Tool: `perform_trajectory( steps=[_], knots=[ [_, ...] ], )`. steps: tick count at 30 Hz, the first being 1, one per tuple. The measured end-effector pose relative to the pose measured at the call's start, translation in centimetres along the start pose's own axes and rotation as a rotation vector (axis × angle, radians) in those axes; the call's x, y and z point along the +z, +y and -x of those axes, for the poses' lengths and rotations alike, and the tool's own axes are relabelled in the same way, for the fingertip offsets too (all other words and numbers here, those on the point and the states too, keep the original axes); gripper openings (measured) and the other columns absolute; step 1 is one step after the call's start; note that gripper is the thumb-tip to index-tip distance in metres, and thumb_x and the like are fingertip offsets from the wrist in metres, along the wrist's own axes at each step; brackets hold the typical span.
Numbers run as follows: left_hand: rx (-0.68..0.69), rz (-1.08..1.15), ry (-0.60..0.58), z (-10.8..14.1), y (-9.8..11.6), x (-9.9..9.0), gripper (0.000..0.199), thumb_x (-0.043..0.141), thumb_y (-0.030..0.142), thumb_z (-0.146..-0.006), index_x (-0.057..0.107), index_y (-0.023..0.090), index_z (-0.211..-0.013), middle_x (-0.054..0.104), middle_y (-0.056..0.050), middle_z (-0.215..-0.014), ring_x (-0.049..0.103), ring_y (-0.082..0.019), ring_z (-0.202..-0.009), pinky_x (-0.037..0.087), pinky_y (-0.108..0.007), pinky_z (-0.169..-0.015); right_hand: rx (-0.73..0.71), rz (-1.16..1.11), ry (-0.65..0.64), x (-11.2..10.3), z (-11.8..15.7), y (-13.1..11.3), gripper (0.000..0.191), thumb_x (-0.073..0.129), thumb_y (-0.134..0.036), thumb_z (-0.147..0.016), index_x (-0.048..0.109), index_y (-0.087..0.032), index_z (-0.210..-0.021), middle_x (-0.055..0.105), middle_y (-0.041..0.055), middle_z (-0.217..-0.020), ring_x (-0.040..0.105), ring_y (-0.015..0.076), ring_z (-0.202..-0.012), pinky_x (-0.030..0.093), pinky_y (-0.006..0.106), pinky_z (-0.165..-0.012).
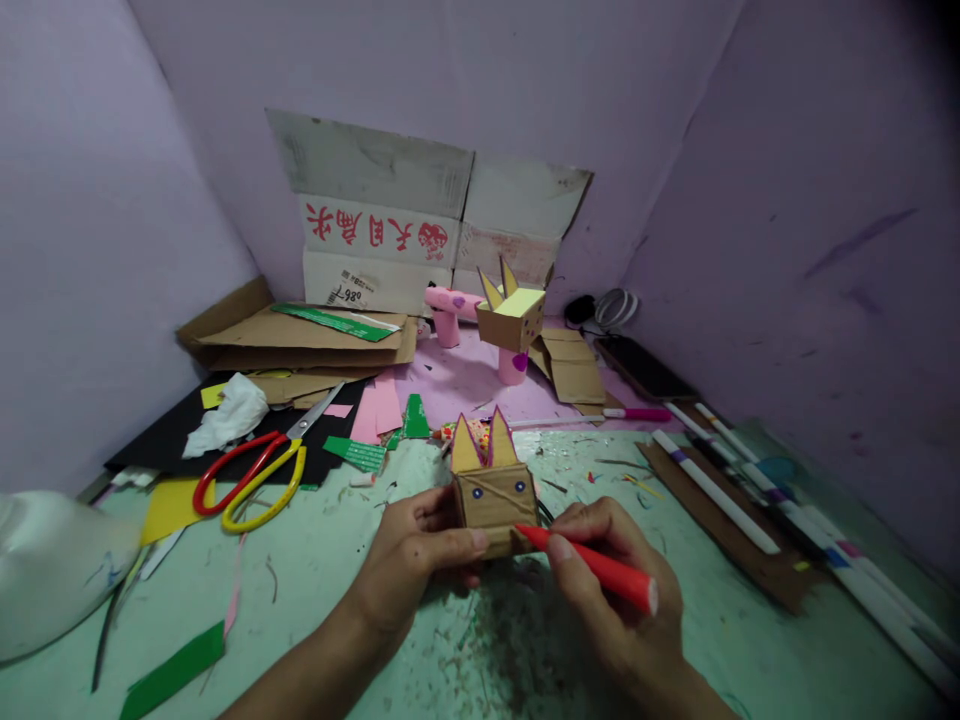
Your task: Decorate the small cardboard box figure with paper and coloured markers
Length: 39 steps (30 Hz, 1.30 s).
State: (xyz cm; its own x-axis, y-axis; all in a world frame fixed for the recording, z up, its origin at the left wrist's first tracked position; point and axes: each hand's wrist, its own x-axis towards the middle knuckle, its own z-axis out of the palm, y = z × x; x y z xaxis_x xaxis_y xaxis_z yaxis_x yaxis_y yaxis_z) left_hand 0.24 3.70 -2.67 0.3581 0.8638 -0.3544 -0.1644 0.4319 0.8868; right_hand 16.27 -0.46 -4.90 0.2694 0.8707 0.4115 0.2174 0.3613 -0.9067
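Observation:
A small cardboard box head (499, 500) with two pointed yellow ears and two drawn eyes sits low in the middle of the head view. My left hand (420, 550) grips it by its left side, thumb across the lower front. In my right hand (622, 585) is a red crayon-shaped marker (592, 567), held like a pen. Its tip meets the front of the box below the right eye, or hovers just over it; I cannot tell which. Behind stands a pink paper-tube animal (513, 366) with a similar cardboard head (510, 322).
Red-and-yellow scissors (281, 450) lie left of centre, near a crumpled tissue (229, 412). A white bottle (60, 570) stands at the left edge. Several white markers (716, 490) and a phone (645, 367) lie right. Cardboard pieces (307, 340) are stacked behind.

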Motion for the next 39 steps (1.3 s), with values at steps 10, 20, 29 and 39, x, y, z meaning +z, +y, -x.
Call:
perform_trajectory(
  steps=[10, 20, 29, 39],
  knots=[
    [0.020, 0.013, 0.027, -0.31, -0.26, 0.03, 0.051, 0.077, 0.026, -0.057, 0.072, 0.010, -0.105, 0.074, -0.014, -0.097, 0.065, -0.023, -0.078, 0.048, -0.025, -0.054, -0.028, 0.052, -0.006, -0.05, -0.05, 0.32, 0.012, 0.055, -0.025, -0.087, 0.054, -0.023, -0.075, 0.053, -0.0038, -0.062, 0.048, 0.0120, -0.052, 0.034, 0.027, -0.047],
    [0.022, 0.017, 0.039, -0.42, -0.45, -0.06, 0.053, 0.079, 0.027, -0.055, 0.072, 0.009, -0.104, 0.075, -0.015, -0.095, 0.064, -0.021, -0.074, 0.048, -0.025, -0.052, -0.057, 0.079, 0.002, 0.04, -0.12, 0.21, 0.012, 0.055, -0.025, -0.087, 0.055, -0.023, -0.075, 0.054, -0.0026, -0.063, 0.050, 0.0131, -0.053, 0.036, 0.027, -0.048],
    [0.020, 0.016, 0.029, -0.41, -0.46, -0.06, 0.055, 0.080, 0.028, -0.055, 0.071, 0.008, -0.105, 0.074, -0.016, -0.097, 0.064, -0.021, -0.075, 0.048, -0.025, -0.053, -0.023, 0.078, -0.021, 0.07, -0.03, 0.10, 0.012, 0.054, -0.026, -0.088, 0.053, -0.024, -0.076, 0.052, -0.0052, -0.061, 0.047, 0.0120, -0.051, 0.034, 0.028, -0.049],
    [0.016, 0.012, 0.028, -0.55, -0.73, -0.20, 0.056, 0.080, 0.028, -0.055, 0.070, 0.008, -0.107, 0.075, -0.016, -0.098, 0.065, -0.022, -0.078, 0.048, -0.025, -0.053, -0.019, 0.095, -0.023, 0.12, -0.04, -0.09, 0.012, 0.052, -0.026, -0.088, 0.053, -0.025, -0.077, 0.051, -0.0071, -0.061, 0.045, 0.0102, -0.050, 0.033, 0.026, -0.049]
  ],
)
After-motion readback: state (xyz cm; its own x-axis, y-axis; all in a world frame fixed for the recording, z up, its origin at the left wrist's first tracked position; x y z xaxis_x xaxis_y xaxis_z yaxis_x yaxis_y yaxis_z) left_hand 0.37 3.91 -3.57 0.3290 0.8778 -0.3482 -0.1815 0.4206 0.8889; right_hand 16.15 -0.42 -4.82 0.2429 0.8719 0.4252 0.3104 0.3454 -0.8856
